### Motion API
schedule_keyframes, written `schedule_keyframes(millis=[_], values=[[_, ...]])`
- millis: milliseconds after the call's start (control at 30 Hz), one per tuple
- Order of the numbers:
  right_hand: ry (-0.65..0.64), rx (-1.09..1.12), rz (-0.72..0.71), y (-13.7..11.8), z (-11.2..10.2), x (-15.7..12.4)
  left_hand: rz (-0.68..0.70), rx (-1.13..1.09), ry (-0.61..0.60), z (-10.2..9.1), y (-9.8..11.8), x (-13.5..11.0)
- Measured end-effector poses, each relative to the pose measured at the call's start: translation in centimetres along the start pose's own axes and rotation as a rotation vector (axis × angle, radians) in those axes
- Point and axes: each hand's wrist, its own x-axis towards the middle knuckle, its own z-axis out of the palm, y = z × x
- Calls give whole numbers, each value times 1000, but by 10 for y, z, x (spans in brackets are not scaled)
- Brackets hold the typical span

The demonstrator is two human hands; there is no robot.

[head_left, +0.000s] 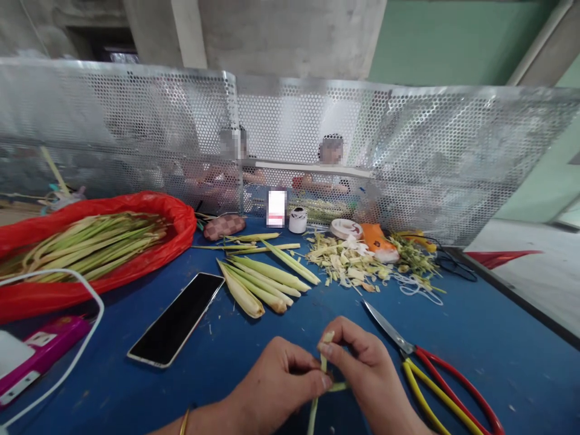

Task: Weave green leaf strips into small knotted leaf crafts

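Between my two hands is a pale green plant strip (324, 361), folded or crossed, with loose ends hanging below. My left hand (283, 383) pinches it low, thumb against forefinger. My right hand (362, 362) grips its short upper end between thumb and finger. Fingers cover part of where the strips cross. Right of my right hand lie scissors (410, 350) with one red and one yellow handle, blades slightly apart. Beyond my hands, several green plant stalks (267, 281) are laid in a fan on the blue table (212, 368).
A black-screened phone (179, 320) lies at left, near a red bag (181, 232) of long stalks and a magenta power strip (49, 344) with white cable. Scraps (344, 263), a tape roll (345, 229) and string sit at back. People sit behind a perforated metal screen (294, 115).
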Motion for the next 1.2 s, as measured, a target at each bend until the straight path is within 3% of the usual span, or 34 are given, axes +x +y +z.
schedule_keyframes(millis=[167,400,600,733,833,933,1000,1067,1200], values=[[-26,-25,3,-1,-2,2,14,-32,30,1,-5,2],[-24,22,56,4,-7,8,43,-192,262,-7,-4,7],[-38,10,25,6,-4,9,2,-229,201,-6,-4,8],[-53,-125,13,3,-8,9,0,-276,208,-5,-7,8],[170,-235,-158,-6,-21,8,-21,-292,236,-4,-7,8],[506,-290,-560,-21,-39,5,-55,-304,264,-4,-6,7],[618,-271,-725,-29,-45,3,-52,-315,289,-4,-4,7],[569,-252,-629,-30,-44,3,-50,-334,303,-3,-2,7],[91,-75,-7,-22,-25,6,-37,-339,253,-2,0,6]])
